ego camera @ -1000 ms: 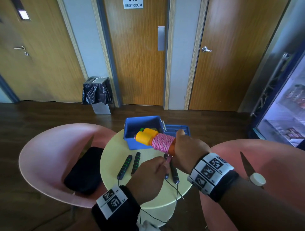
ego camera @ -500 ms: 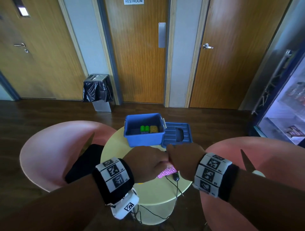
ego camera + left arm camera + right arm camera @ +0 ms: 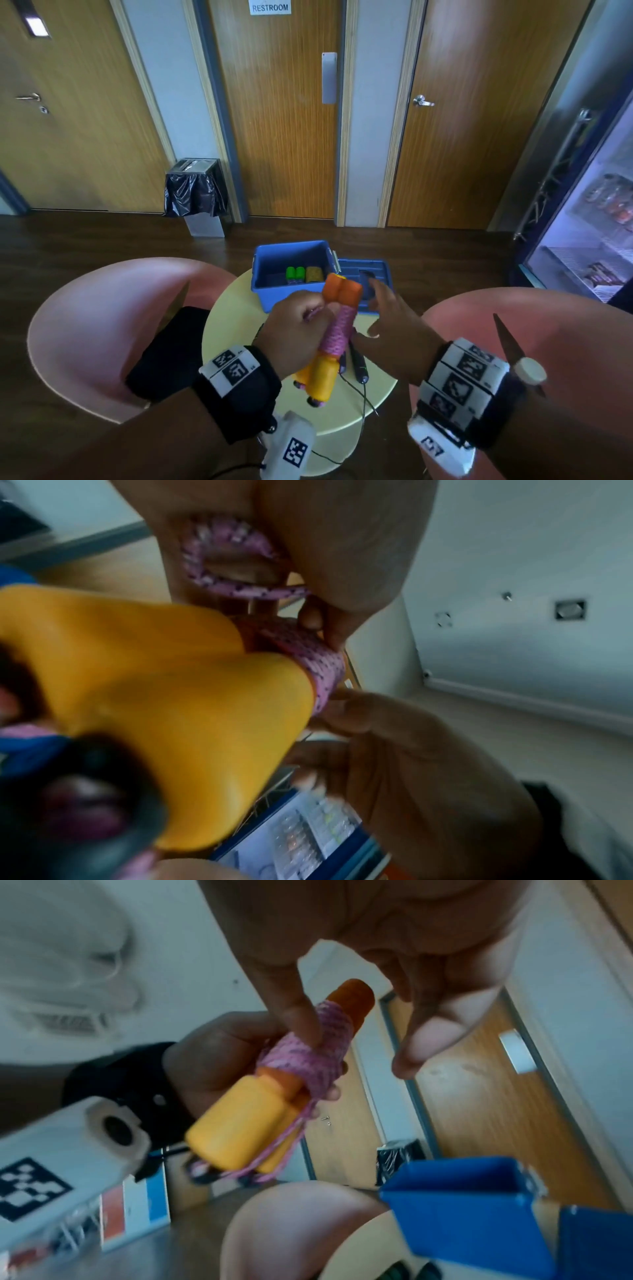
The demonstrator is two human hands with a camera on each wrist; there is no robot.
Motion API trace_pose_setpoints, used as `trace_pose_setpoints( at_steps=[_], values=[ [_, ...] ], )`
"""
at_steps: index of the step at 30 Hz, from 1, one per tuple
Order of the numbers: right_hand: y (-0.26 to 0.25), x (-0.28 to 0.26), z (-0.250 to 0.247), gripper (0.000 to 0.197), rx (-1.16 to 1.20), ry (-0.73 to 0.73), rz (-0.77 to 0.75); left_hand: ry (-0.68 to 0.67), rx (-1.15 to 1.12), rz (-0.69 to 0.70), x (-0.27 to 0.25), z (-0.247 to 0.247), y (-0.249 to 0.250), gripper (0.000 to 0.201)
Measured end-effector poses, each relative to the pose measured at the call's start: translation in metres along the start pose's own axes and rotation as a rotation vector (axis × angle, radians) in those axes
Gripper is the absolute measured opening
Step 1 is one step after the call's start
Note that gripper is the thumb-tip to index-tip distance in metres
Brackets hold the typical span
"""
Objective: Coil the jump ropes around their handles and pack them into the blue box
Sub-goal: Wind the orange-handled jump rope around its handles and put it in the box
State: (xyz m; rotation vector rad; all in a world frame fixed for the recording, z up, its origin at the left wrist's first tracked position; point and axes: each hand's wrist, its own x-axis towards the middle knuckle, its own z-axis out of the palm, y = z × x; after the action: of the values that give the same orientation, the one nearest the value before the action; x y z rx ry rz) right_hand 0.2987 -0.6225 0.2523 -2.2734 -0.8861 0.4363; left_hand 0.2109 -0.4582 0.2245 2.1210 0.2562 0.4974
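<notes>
The jump rope bundle (image 3: 337,334) has two orange-and-yellow handles side by side with pink rope coiled round their middle. My left hand (image 3: 308,318) grips it above the table, orange ends tilted up toward the blue box (image 3: 256,270). In the left wrist view a loop of pink rope (image 3: 222,561) lies round a left finger. My right hand (image 3: 376,315) is spread beside the bundle, and in the right wrist view one of its fingertips (image 3: 301,1026) touches the pink coil (image 3: 308,1053). Green and yellow coiled handles (image 3: 305,274) lie in the box.
The blue lid (image 3: 371,270) lies right of the box on the round yellow table (image 3: 239,308). A black jump rope (image 3: 358,363) lies on the table below the hands, its cord trailing off the front edge. Pink chairs (image 3: 102,325) flank the table; a black bag (image 3: 164,356) rests on the left one.
The bundle passed from my right hand to my left. Both hands came together low over it, then the right let go and opened, and the left turned the orange ends up toward the box.
</notes>
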Motion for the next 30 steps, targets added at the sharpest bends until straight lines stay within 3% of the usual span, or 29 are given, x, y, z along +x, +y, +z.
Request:
trace_pose_setpoints(
  at_steps=[4, 7, 11, 14, 18, 23, 30],
  values=[
    [-0.004, -0.004, 0.03, 0.065, 0.582, -0.122, 0.169, 0.182, -0.139, -0.149, 0.001, 0.006, 0.005, 0.036],
    [-0.007, -0.008, 0.043, 0.057, 0.624, -0.085, 0.117, 0.185, -0.192, -0.19, -0.001, 0.01, 0.009, 0.038],
    [-0.007, -0.01, 0.044, 0.035, 0.708, 0.012, 0.183, 0.116, -0.298, -0.24, -0.001, 0.004, 0.009, 0.043],
    [-0.006, -0.013, 0.037, 0.028, 0.698, 0.076, 0.187, 0.083, -0.444, -0.291, -0.003, -0.007, 0.014, 0.034],
    [-0.007, -0.019, 0.026, 0.012, 0.837, 0.04, 0.178, 0.056, -0.562, -0.266, -0.01, -0.019, 0.018, 0.036],
    [-0.004, -0.031, 0.014, 0.04, 1.105, -0.113, 0.174, 0.043, -0.625, -0.191, -0.018, -0.026, 0.026, 0.033],
    [-0.011, -0.037, 0.005, 0.046, 1.113, -0.096, 0.144, -0.016, -0.676, -0.121, -0.026, -0.034, 0.028, 0.035]
  ],
)
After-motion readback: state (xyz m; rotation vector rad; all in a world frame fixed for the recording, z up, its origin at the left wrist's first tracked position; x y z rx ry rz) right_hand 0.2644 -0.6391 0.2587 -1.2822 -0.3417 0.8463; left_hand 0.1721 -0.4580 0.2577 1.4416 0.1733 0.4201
